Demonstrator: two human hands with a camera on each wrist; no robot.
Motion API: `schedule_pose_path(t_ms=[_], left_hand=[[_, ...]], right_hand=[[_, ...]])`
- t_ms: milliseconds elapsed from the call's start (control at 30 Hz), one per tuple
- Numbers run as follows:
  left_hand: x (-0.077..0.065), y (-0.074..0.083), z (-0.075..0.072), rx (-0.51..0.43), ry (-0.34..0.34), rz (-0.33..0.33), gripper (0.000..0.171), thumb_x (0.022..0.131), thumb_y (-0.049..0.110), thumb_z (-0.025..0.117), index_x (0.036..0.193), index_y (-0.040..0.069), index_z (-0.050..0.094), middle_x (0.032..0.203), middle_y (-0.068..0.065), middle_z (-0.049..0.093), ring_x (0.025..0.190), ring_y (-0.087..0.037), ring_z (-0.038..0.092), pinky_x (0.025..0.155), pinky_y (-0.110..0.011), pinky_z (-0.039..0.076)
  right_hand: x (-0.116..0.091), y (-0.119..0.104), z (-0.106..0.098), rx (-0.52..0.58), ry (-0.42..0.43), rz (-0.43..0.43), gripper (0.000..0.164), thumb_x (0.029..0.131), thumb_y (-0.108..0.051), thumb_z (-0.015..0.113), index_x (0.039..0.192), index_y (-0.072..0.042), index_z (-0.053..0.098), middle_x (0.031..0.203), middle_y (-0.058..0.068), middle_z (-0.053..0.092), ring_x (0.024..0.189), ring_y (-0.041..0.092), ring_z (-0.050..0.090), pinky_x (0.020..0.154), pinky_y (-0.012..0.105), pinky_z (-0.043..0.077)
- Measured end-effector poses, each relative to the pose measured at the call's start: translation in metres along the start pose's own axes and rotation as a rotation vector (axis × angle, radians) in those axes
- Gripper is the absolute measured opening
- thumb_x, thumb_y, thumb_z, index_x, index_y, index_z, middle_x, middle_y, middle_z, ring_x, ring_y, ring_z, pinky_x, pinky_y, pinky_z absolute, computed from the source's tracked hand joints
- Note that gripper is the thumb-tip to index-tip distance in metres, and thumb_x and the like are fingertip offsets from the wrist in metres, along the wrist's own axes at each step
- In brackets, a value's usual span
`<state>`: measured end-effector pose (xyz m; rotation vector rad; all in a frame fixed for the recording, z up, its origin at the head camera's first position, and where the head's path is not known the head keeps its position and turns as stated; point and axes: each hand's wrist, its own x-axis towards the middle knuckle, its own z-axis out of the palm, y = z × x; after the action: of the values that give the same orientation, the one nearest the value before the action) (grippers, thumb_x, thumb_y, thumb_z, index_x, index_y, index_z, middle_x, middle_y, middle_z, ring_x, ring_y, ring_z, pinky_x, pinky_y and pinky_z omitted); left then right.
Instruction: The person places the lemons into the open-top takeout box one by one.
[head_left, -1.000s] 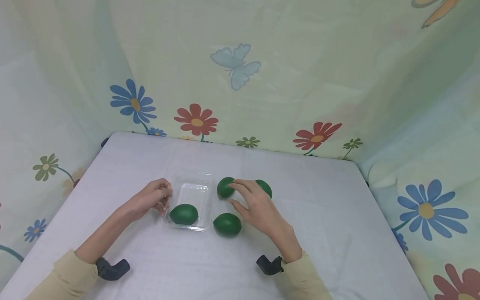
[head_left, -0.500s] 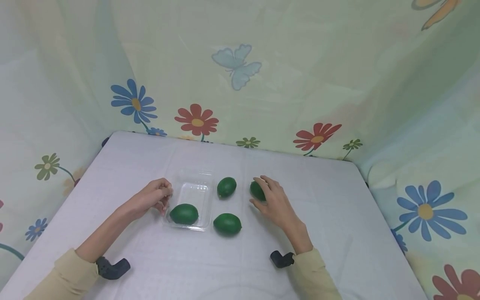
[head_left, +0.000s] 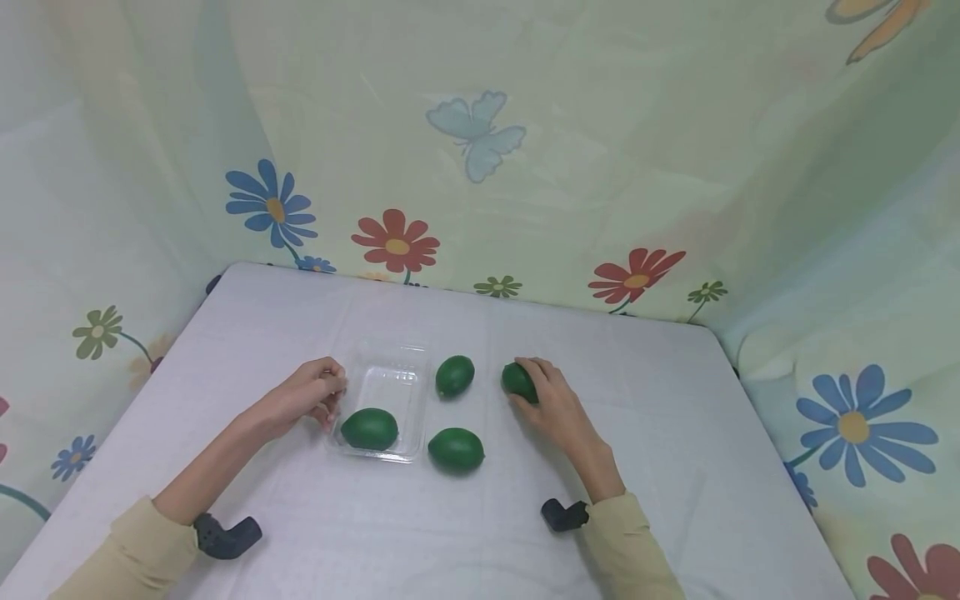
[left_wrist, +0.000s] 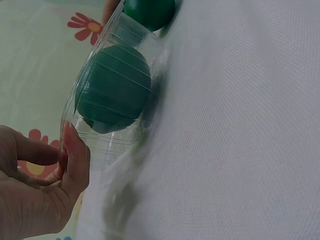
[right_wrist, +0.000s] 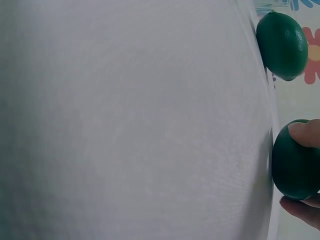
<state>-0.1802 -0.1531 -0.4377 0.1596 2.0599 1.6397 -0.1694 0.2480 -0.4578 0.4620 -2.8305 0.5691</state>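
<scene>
A clear plastic container (head_left: 408, 408) lies on the white table with one green lime (head_left: 369, 429) at its near end. My left hand (head_left: 306, 392) pinches the container's left rim between thumb and fingers, as the left wrist view shows close up. Over to the right, my right hand (head_left: 551, 404) holds another lime (head_left: 517, 381), with the thumb on its near side and fingers round the far side. That lime appears to rest on the cloth. Two more limes lie between the container and my right hand: a far lime (head_left: 454, 377) and a near lime (head_left: 456, 450).
White cloth covers the tabletop (head_left: 675, 467). A flower-patterned curtain (head_left: 555, 167) hangs behind the table and along both sides. Dark wrist mounts (head_left: 227, 537) stick out from both sleeves above the cloth.
My right hand has moved right, away from the far middle lime, to the rightmost lime, and its fingers have closed round it. The left hand and container have stayed in place.
</scene>
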Motion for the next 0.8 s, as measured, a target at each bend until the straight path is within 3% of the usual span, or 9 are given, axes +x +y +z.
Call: schedule_pose_path(t_ms=[533, 800], left_hand=[[0.000, -0.001, 0.000, 0.007, 0.003, 0.003, 0.015, 0.102, 0.007, 0.042, 0.109, -0.006, 0.043, 0.088, -0.009, 0.048, 0.065, -0.016, 0.052, 0.055, -0.029, 0.056], [0.001, 0.000, 0.000, 0.030, 0.007, -0.002, 0.016, 0.101, 0.007, 0.042, 0.111, -0.006, 0.044, 0.088, -0.009, 0.049, 0.065, -0.016, 0.053, 0.055, -0.028, 0.056]], right_hand=[[-0.003, -0.004, -0.003, 0.021, 0.010, 0.001, 0.062, 0.089, -0.013, 0.081, 0.144, -0.009, 0.053, 0.137, 0.021, 0.056, 0.123, 0.039, 0.061, 0.101, 0.055, 0.055], [-0.001, -0.026, -0.016, 0.036, 0.035, -0.115, 0.061, 0.089, -0.014, 0.081, 0.144, -0.011, 0.054, 0.138, 0.018, 0.056, 0.124, 0.036, 0.061, 0.100, 0.049, 0.057]])
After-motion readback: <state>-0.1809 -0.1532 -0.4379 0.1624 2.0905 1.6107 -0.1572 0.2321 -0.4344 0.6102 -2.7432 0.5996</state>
